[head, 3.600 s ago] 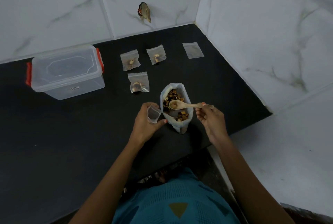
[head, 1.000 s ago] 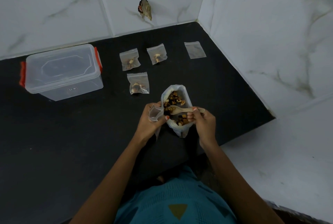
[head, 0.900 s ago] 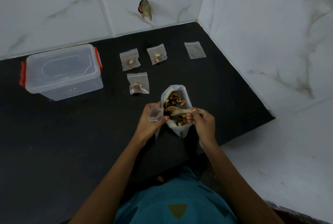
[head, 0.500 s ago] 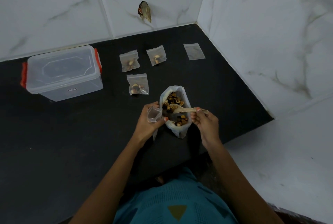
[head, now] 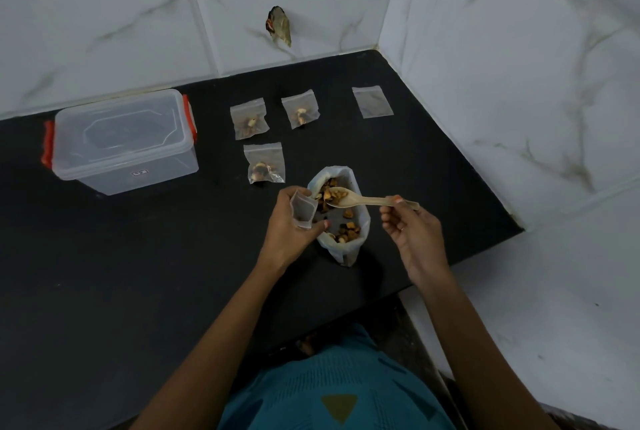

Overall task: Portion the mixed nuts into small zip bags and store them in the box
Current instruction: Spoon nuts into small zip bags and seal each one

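a: we log the left hand point(head: 289, 223) closed around a small empty zip bag point(head: 303, 210), mouth turned up, just left of the large nut bag point(head: 341, 218). thumb tip sits at the large bag's near wall.

b: agreed. we note the right hand point(head: 407, 227) pinching the handle of a pale spoon point(head: 360, 199). the bowl carries a few nuts and hangs over the open mouth of the large bag, near the small bag's opening but apart from it.

a: large bag stands upright on the black counter point(head: 138, 274), top rolled down, mixed nuts point(head: 348, 230) visible inside.

b: we count three filled zip bags lying flat behind it: one point(head: 264, 163) nearest the large bag, two further back point(head: 249, 118) point(head: 300, 113). whether their seals are pressed shut we cannot tell.

a: one empty zip bag point(head: 372, 102) lies flat to the right of those, near the wall corner.

b: the clear box point(head: 123, 140) with red latches sits well to the left, lid on, apart from all bags. nothing shows inside it.

a: we also record a small object point(head: 280, 26) stuck to the tiled wall; we cannot identify it.
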`<state>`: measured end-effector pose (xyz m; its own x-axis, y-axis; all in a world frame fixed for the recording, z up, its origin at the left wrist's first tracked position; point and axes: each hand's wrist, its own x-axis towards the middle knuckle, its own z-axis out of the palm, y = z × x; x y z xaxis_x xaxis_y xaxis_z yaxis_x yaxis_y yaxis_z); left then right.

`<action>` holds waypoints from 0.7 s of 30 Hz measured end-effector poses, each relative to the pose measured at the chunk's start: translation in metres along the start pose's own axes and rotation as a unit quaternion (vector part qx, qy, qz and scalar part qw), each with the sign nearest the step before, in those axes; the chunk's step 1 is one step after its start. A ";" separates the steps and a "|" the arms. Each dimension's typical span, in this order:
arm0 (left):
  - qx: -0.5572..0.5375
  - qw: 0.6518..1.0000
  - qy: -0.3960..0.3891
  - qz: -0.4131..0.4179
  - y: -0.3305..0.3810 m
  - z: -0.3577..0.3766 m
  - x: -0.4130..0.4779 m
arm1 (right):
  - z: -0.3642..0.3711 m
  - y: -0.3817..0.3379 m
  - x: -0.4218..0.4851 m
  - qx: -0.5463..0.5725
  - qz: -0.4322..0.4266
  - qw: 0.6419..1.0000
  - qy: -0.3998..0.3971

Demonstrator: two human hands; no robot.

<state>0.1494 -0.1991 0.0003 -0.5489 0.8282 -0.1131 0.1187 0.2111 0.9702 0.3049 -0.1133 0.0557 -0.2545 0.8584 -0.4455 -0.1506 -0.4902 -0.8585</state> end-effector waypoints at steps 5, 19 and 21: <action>0.007 1.000 0.002 0.028 0.011 0.005 0.004 | 0.009 -0.010 -0.013 -0.017 -0.032 0.999 -0.031; 0.020 0.997 0.013 0.067 0.013 0.011 0.000 | 0.034 0.005 -0.036 -0.389 -0.437 0.801 -0.127; 0.018 0.997 0.016 0.078 0.015 0.010 -0.002 | 0.036 0.009 -0.034 -0.421 -0.462 0.768 -0.142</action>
<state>0.1606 -0.1919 0.0128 -0.5476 0.8355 0.0458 0.2338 0.1002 0.9671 0.2779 -0.1522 0.0727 -0.6271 0.6546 0.4221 0.2484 0.6817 -0.6882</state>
